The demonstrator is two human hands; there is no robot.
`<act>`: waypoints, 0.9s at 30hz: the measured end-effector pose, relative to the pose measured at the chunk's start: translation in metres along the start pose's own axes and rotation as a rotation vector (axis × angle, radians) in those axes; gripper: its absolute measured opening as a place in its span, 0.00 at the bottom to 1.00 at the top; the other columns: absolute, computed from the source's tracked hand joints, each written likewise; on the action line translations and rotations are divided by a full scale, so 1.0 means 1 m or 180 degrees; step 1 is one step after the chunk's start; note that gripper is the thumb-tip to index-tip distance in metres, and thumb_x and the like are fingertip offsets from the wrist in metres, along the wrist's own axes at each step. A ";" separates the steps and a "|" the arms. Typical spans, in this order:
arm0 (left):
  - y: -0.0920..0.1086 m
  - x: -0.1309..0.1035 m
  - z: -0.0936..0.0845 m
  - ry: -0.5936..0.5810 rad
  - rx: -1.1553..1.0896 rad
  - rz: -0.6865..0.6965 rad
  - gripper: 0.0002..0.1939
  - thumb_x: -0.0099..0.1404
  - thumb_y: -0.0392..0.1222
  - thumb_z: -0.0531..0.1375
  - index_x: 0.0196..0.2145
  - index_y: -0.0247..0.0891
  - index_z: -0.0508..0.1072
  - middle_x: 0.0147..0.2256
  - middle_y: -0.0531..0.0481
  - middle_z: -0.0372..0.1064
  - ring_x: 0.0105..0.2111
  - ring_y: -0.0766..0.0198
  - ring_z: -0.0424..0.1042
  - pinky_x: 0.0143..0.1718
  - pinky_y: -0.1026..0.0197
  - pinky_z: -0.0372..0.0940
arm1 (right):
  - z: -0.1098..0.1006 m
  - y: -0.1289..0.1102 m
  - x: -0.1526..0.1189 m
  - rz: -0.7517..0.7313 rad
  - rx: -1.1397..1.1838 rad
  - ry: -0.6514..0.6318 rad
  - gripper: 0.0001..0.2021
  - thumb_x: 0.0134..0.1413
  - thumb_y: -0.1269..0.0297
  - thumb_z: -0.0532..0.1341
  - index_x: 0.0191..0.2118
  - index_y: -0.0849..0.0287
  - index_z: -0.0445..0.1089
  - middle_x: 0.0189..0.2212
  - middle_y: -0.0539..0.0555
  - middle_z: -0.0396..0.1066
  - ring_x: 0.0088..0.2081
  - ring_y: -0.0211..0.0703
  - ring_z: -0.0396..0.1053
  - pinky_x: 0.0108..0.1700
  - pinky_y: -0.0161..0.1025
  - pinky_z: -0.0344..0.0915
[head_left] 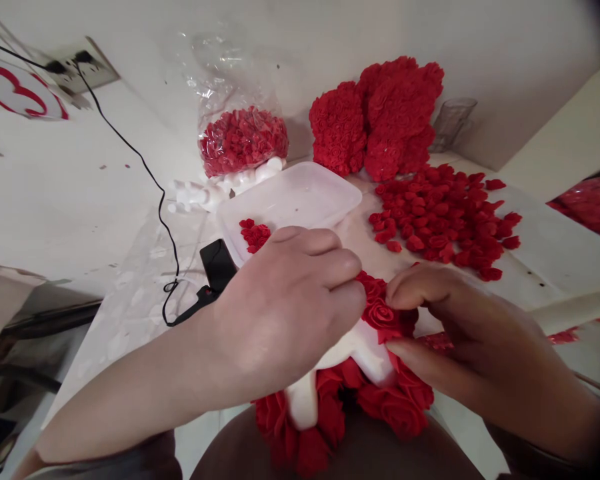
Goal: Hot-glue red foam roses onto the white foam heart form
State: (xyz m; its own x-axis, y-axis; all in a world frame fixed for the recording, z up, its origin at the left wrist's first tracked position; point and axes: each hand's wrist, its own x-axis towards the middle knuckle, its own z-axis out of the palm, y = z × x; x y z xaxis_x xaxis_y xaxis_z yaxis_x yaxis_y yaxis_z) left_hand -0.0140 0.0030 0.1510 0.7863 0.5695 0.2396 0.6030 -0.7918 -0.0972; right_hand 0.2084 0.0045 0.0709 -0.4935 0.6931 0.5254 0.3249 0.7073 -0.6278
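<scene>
A white foam form [373, 357] lies close to my body, partly covered in red artificial roses [380, 312]. My left hand [300, 300] is closed above the form, knuckles up; its fingertips and whatever they hold are hidden. From the right, my right hand [460, 327] curls its thumb and forefinger around the edge of a red rose on the form. Larger red roses [400, 407] surround the white parts near my lap. Beyond my left hand, a shallow translucent plastic tray [320, 193] holds a few small red roses [254, 235].
Loose red roses [445, 213] are heaped at right on the table. Behind stand rose-covered figures [380, 117], a clear glass [453, 123] and a plastic bag of red roses [245, 137]. White foam pieces [220, 190] lie before the bag. A black cable [140, 157] runs from the wall socket [83, 67] near a dark device [218, 265].
</scene>
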 end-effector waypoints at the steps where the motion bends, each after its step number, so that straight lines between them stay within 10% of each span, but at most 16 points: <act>1: -0.001 -0.002 -0.001 0.0049 -0.0014 -0.0016 0.12 0.73 0.35 0.54 0.35 0.36 0.76 0.35 0.48 0.75 0.38 0.60 0.73 0.44 0.53 0.68 | 0.000 0.001 -0.001 0.0077 0.0079 0.0057 0.10 0.56 0.69 0.62 0.43 0.52 0.63 0.36 0.52 0.70 0.36 0.44 0.72 0.32 0.40 0.71; 12: -0.006 -0.055 -0.015 0.1143 -0.0104 -0.0800 0.12 0.67 0.36 0.62 0.48 0.44 0.75 0.43 0.50 0.76 0.45 0.60 0.76 0.45 0.57 0.73 | -0.002 0.004 0.011 -0.0686 -0.0156 -0.0171 0.25 0.58 0.60 0.64 0.60 0.58 0.65 0.55 0.60 0.69 0.56 0.53 0.67 0.58 0.49 0.67; 27: -0.009 -0.091 -0.006 0.1253 -0.0314 -0.1503 0.12 0.67 0.33 0.62 0.46 0.47 0.74 0.41 0.51 0.76 0.43 0.61 0.76 0.44 0.56 0.73 | 0.013 0.002 0.017 -0.1162 0.0117 0.0088 0.15 0.53 0.72 0.61 0.48 0.61 0.71 0.41 0.57 0.74 0.43 0.45 0.72 0.48 0.45 0.69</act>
State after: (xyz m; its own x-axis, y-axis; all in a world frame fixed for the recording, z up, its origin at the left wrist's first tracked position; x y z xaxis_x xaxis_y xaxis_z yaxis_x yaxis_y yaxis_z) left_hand -0.0917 -0.0432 0.1357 0.3181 0.7539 0.5749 0.8435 -0.5019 0.1913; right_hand 0.1903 0.0163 0.0715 -0.5495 0.3997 0.7336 0.1020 0.9036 -0.4160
